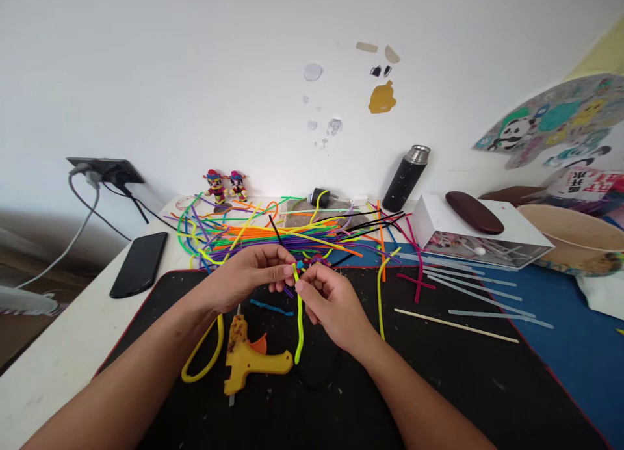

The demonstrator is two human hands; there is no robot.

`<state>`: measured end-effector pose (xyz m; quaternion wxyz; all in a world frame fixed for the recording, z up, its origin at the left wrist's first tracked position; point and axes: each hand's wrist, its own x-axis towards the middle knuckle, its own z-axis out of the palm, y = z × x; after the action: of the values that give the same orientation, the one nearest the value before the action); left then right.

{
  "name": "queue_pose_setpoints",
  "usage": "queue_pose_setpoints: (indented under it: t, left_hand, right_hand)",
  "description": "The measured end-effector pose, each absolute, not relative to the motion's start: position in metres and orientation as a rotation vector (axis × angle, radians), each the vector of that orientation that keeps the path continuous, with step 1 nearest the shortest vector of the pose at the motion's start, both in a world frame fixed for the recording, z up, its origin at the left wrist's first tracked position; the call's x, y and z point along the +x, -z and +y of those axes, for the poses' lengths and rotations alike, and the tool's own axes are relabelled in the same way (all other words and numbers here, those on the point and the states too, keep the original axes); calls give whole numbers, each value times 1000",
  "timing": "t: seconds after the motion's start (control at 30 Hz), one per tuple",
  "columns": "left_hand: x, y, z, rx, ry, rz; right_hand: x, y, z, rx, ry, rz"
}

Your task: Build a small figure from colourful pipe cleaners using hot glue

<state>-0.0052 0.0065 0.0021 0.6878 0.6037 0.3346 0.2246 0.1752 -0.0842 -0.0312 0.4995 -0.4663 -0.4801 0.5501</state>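
Note:
My left hand [253, 271] pinches the upper end of a neon yellow pipe cleaner [299, 320] between thumb and fingers. My right hand [334, 300] grips the same pipe cleaner just beside it, thumb on top. A small blue piece [300, 265] sits at the top, between my fingertips; how it is joined there is hidden. The pipe cleaner's free end hangs down over the black mat [429, 378]. Below my hands lies a yellow glue gun [248, 359] with an orange trigger. Near its nozzle is a short twisted blue pipe cleaner [272, 307].
Many coloured pipe cleaners [287, 235] are heaped along the wall. Two small figures [225, 185] stand behind them. A phone [140, 264] lies left. Rightward are a black thermos [407, 177], a white box [507, 232], glue sticks [480, 294], a wooden stick [455, 325] and a bowl [570, 225].

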Motion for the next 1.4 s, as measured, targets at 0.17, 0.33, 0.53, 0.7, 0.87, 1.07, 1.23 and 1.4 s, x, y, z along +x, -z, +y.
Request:
queue_pose_setpoints:
  t: [0.17, 0.33, 0.53, 0.7, 0.87, 1.07, 1.23, 1.4]
  left_hand:
    - [-5, -1, 7, 1360, -506, 738]
    - [-5, -1, 8, 1362, -510, 747]
    - [-5, 1, 7, 1348, -527, 766]
    - [-2, 1, 5, 1339, -559, 780]
    - [0, 3, 4, 1330, -617, 795]
    - [1, 4, 3, 1325, -622, 792]
    - [1, 5, 3, 1330, -603, 778]
    - [0, 8, 4, 1332, -603, 787]
  right_hand:
    - [175, 31, -84, -1132, -1325, -1163]
    - [176, 30, -84, -1129, -1322, -1162]
    - [176, 30, -84, -1128, -1315, -1151]
    - [176, 31, -84, -1104, -1326, -1148]
    - [175, 32, -84, -1078, -1355, -1135]
    - [175, 33, -83, -1090, -1337, -1109]
    - [176, 34, -82, -1106, -1277, -1131]
    - [176, 34, -82, -1122, -1188, -1173]
